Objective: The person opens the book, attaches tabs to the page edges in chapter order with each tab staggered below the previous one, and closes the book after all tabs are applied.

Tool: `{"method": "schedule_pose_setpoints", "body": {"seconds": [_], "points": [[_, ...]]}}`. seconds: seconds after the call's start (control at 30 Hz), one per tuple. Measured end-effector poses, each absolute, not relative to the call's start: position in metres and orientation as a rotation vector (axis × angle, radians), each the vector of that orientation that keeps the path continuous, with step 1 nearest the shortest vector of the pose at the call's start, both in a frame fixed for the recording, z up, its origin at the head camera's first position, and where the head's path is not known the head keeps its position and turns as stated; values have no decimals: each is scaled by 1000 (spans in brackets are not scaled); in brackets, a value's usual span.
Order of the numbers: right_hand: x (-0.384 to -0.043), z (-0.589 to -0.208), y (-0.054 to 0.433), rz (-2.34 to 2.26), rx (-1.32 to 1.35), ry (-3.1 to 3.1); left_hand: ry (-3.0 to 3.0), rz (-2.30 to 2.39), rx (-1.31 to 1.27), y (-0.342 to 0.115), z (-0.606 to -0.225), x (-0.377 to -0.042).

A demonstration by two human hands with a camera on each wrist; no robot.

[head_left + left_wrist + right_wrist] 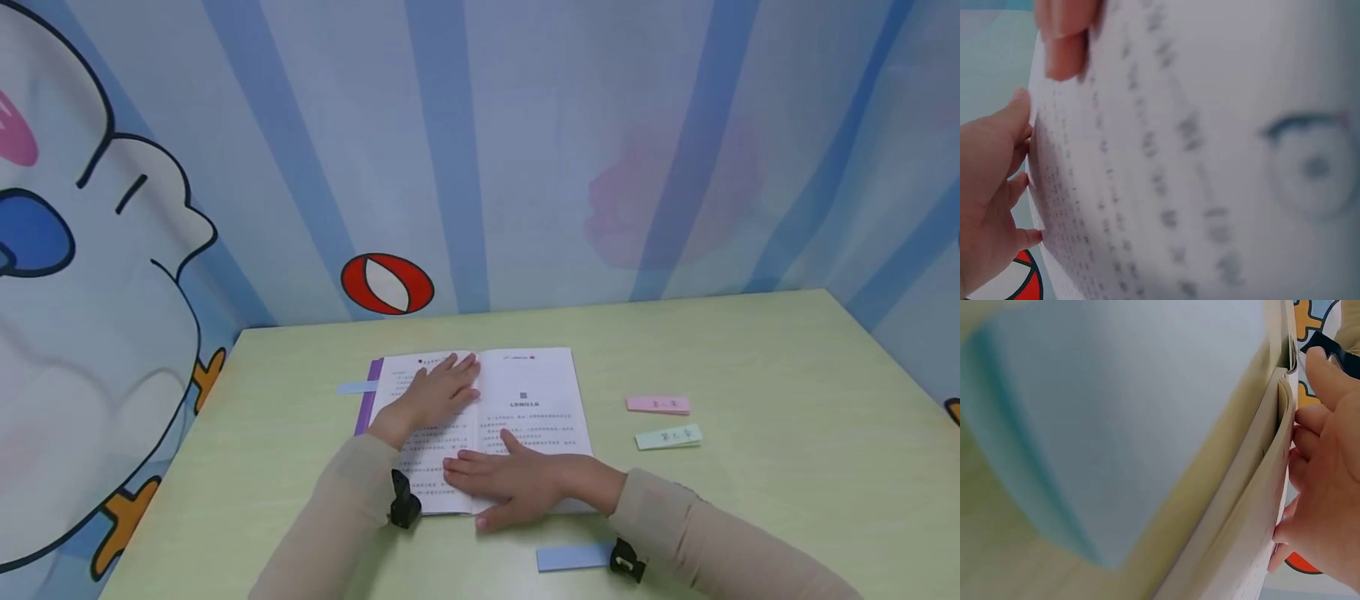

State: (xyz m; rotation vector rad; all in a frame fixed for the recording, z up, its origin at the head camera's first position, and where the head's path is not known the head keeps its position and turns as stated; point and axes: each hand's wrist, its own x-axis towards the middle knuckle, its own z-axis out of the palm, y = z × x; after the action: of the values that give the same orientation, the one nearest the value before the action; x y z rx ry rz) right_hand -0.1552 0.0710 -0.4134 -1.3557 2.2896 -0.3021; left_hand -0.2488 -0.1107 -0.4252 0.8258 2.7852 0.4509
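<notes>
An open book with printed white pages and a purple cover edge lies flat on the table. My left hand rests with straight fingers on the upper left page, fingertips at the central fold. Across the lower part of the book lies my right hand, its fingers straight and pointing left over the fold, the thumb near the bottom edge. A light-blue strip sticks out from the book's left side. In the left wrist view, the left hand touches the page; in the right wrist view, the right hand is at the book's edge.
Right of the book lie a pink slip and a pale green slip, both with handwriting. A blue strip pad sits below the book, by the right wrist. A printed backdrop rises behind the table.
</notes>
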Motion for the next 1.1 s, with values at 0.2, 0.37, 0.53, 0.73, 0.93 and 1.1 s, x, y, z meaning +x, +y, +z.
{"method": "schedule_pose_setpoints", "body": {"seconds": [0.2,0.37,0.53,0.73,0.93,1.1], "points": [[-157,-410,74,-402,-1333,2287,2721,541,913,-113,-415,-247],[-161,-406,78,-506,-1328,2319,2631,702,916,-111,-405,-241],[-168,-408,84,-576,-1389,2378,2624,755,909,-108,-400,-235],[-170,-402,96,-656,-1436,2429,2643,782,977,-104,-396,-228],[-173,-399,112,-729,-1424,2466,2653,821,1058,-97,-396,-223],[-172,-395,125,-801,-1338,2479,2653,838,1070,-90,-396,-217]]}}
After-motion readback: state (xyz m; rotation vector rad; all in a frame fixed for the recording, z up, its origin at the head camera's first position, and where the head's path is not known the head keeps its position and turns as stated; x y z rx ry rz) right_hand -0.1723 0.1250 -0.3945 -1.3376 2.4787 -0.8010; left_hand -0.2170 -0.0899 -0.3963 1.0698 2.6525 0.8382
